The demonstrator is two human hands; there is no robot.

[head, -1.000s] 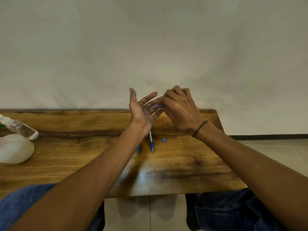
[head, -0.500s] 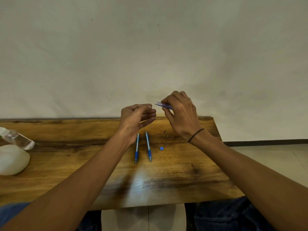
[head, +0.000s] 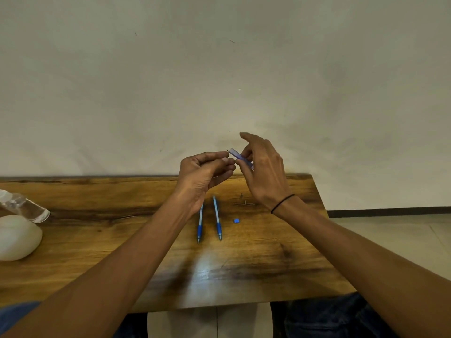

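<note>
Wall-side, above the bench's [head: 97, 240] far edge, you're pinching the blue pen barrel [head: 240, 158] in your right hand [head: 264, 172], index lifting. Your left hand [head: 202, 172] was spread a second ago. Now it's curling, fingertips pressing together by the barrel's tip, and I can't tell if anything's in them. Looks like reassembly's starting. Two pens [head: 217, 222] and a blue cap bit [head: 236, 220] are lying mid-bench.

Right hand [head: 264, 173] wears black wristband [head: 283, 203]; blue jeans [head: 327, 318].

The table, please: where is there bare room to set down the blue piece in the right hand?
For the blue piece, bare wood lies between the white lump and the two pens, along the near edge before the pens, and right of the small blue bit. Crowded: round the pens, and the left end with the bottle.
</note>
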